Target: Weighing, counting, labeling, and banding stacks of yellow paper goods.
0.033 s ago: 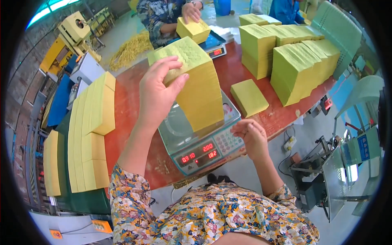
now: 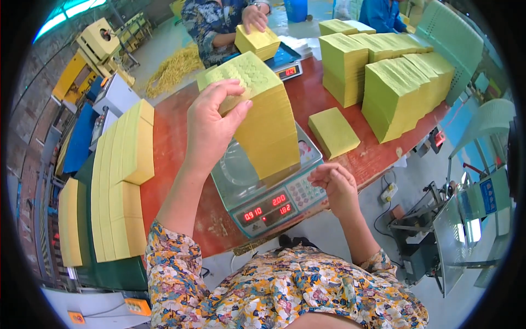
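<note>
A tall stack of yellow paper sheets (image 2: pixel 268 123) stands on the platform of a digital scale (image 2: pixel 239 164), its sides bowing slightly. Wavy cut marks show on its top sheet. My left hand (image 2: pixel 211 123) rests at the upper left edge of this stack, fingers stretched over the top and thumb apart, not gripping it. At the scale's front right corner, by the keypad (image 2: pixel 307 189), hovers my right hand (image 2: pixel 339 186). Its fingers are curled in with the thumb against them, and nothing shows between them. Red digits glow on the scale's display (image 2: pixel 268 208).
A small yellow paper block (image 2: pixel 334 131) lies right of the scale on the red table (image 2: pixel 175 159). Tall paper stacks (image 2: pixel 392 98) stand behind it. More paper rows (image 2: pixel 118 186) line the left. Across the table a co-worker's hand (image 2: pixel 255 19) rests on paper upon a second scale (image 2: pixel 287 71).
</note>
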`<state>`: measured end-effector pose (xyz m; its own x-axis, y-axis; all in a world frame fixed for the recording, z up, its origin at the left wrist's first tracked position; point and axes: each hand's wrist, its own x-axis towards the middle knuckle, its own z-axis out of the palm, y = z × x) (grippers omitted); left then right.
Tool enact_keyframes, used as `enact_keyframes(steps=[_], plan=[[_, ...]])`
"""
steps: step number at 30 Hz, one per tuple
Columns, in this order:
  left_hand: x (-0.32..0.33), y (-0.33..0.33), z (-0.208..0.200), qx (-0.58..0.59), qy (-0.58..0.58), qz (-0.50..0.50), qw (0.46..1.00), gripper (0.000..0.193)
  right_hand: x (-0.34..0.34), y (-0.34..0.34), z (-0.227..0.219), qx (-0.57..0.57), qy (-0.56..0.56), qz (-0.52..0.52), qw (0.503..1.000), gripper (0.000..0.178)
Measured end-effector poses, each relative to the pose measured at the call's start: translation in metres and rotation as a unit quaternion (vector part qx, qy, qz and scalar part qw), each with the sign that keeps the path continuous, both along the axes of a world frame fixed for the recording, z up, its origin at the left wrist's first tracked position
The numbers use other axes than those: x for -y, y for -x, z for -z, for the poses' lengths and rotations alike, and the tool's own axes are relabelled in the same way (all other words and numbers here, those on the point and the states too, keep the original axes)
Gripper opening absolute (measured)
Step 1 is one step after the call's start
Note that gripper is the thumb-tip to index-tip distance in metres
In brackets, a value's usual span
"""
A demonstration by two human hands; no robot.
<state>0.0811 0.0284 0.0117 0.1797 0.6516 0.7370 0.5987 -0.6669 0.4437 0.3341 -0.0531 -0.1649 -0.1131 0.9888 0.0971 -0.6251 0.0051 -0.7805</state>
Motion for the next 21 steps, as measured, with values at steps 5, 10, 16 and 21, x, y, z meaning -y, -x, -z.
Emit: enact_keyframes(steps=[5,10,16,21], plan=[[-0.015,-0.001,0.001,0.004,0.062,0.013,0.998,0.012,0.004,-0.003,0.016,-0.009,0.033,0.011,0.999,0.025],[-0.016,-0.005,-0.004,0.002,0.032,0.004,0.999,0.008,0.001,-0.008,0.018,-0.019,0.051,0.01,0.998,0.024],[-0.005,-0.012,-0.015,-0.005,-0.013,-0.051,0.999,0.004,-0.007,-0.019,0.009,-0.016,0.043,-0.036,0.998,0.026],[0.025,-0.062,-0.009,-0.09,-0.2,-0.044,0.975,0.005,-0.027,-0.049,-0.02,-0.061,0.032,-0.173,0.983,0.039]])
